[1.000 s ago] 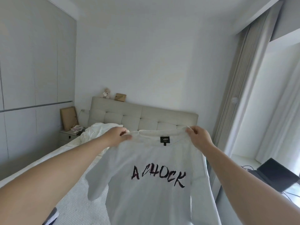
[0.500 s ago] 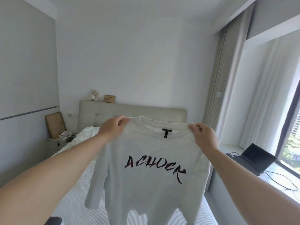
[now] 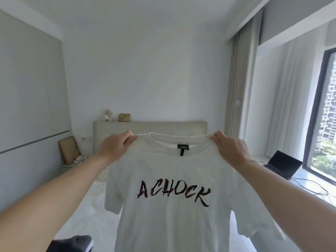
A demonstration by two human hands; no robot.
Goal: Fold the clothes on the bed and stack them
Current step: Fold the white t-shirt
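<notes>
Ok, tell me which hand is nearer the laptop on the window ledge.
Right. The right hand grips the T-shirt shoulder on the laptop's side; the left hand grips the far shoulder.

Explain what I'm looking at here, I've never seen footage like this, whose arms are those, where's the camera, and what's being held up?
There is no machine here. A person wears one wide-angle camera on the head, so the single picture looks forward and down along their own two bare arms.

The left hand and the right hand each pinch a shoulder of a white short-sleeved T-shirt with dark brush-style lettering. It hangs spread out in the air, not yet folded, with a small black neck label showing.

Behind and below it is the bed with a pale ribbed cover and a beige padded headboard. On the headboard's ledge sit a small teddy bear and a little wooden frame. An open black laptop rests on the window ledge at the right. A dark garment shows at the bottom edge.
</notes>
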